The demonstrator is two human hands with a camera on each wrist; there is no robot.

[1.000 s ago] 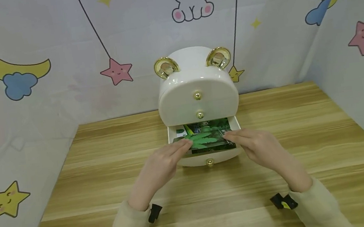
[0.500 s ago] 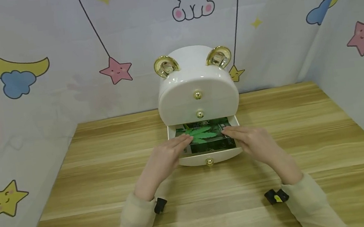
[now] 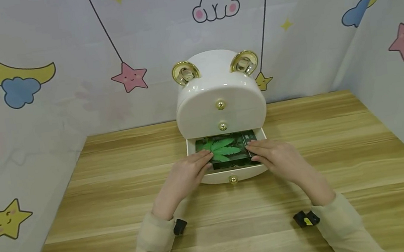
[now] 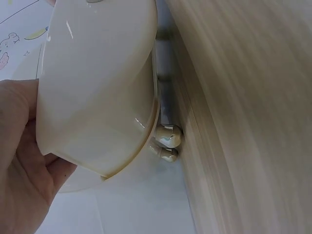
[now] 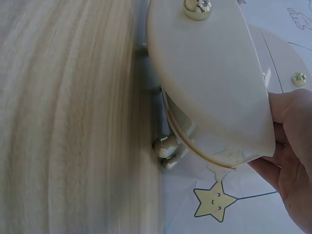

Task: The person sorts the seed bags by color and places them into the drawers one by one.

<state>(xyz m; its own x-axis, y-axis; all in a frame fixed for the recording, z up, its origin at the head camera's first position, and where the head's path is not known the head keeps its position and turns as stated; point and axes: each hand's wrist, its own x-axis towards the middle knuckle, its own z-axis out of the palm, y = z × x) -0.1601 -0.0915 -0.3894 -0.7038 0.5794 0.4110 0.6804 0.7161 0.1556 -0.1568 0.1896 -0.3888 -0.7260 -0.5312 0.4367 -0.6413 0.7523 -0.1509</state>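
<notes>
In the head view, a flat, dark packet printed with a bright green leaf (image 3: 226, 143) lies over the open bottom drawer of a white drawer box (image 3: 201, 120). The left hand (image 3: 183, 177) holds the packet's left edge, fingers on top and thumb toward the near side. The right hand (image 3: 282, 160) grips the right edge in the same way. Another dark printed piece (image 3: 234, 166) shows below the packet's near edge. Both wrist views show the drawer front (image 4: 92, 83) from low down, each hand reaching behind its corner; the packet is hidden there.
The drawer box stands at the back of a wood-grain table (image 3: 232, 230), against a printed cloth backdrop (image 3: 153, 27). It has gold-rimmed ears (image 3: 185, 73), gold knobs (image 3: 220, 104) and gold feet (image 5: 166, 146). Its upper drawers are closed.
The leaf-printed packet has moved back and settled into the drawer, covering the printed piece that showed behind it. Both hands stay at its edges; the sleeves have shifted inward slightly.
</notes>
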